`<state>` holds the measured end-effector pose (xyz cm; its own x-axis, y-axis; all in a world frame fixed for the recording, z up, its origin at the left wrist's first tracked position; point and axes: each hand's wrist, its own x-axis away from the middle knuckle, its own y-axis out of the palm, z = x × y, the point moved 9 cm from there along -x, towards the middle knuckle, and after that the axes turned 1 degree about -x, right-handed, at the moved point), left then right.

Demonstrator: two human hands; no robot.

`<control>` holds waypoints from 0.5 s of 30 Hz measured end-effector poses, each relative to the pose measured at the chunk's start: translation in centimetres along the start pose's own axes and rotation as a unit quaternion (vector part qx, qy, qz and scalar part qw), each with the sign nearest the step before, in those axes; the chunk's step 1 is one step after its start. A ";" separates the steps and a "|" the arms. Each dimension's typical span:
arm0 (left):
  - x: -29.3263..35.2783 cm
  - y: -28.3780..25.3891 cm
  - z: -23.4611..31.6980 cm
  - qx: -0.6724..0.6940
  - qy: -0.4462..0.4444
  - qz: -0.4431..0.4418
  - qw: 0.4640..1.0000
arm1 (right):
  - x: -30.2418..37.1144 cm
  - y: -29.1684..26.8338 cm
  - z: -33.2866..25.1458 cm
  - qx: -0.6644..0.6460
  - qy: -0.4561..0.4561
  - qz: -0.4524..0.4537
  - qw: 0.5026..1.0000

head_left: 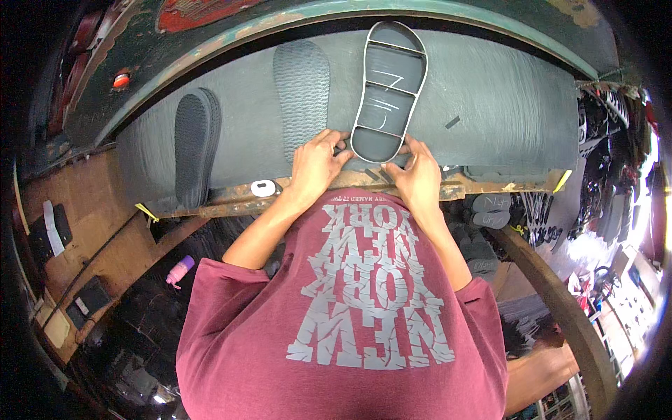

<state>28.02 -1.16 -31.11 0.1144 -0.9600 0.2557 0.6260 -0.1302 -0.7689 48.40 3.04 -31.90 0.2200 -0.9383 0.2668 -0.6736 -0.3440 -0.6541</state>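
A sole-shaped cutting die, a pale metal outline with three crossbars, lies on a dark grey sheet. Chalk-like marks show on the black surface inside it. At its near rounded end, the bent fingers and thumb of my left hand grip the left edge. My right hand pinches the same end from the right. Just left of the die lies a flat sole with a wavy tread, its near end by my left hand. Farther left is a small pile of dark textured soles.
A worn green metal machine edge arches along the back, with a red knob at left. A white case sits on the front ledge. A black scrap lies right of the die. Below left is a purple bottle.
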 end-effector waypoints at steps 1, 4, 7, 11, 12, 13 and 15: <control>0.1 -0.2 0.2 -0.002 0.009 0.005 1.000 | 0.1 -0.1 0.3 -0.016 0.014 -0.011 1.000; 0.3 -1.8 0.5 -0.002 0.040 0.040 0.998 | -0.1 -1.2 1.1 -0.059 0.022 -0.028 0.998; 0.4 -4.8 -1.3 0.034 0.002 0.077 0.996 | -0.9 -3.7 2.9 -0.126 0.060 -0.017 0.990; 0.7 -12.3 -4.7 0.108 0.009 0.216 0.970 | -3.5 -10.3 2.3 -0.157 -0.022 0.109 0.981; 0.5 -14.8 -5.7 0.101 0.023 0.271 0.957 | -4.4 -12.0 1.3 -0.132 -0.054 0.141 0.980; 0.4 -16.9 -7.1 0.138 0.013 0.305 0.942 | -4.6 -13.7 -0.2 -0.128 -0.112 0.176 0.970; 1.0 -21.5 -9.7 0.194 0.018 0.375 0.906 | -5.4 -16.9 -3.7 -0.063 -0.198 0.251 0.946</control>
<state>7.18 -1.71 -20.07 0.5987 -0.7511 -0.2781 0.6083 0.6523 -0.4521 55.99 14.02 -19.69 0.0809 -0.9307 -0.3567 -0.8363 0.1313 -0.5324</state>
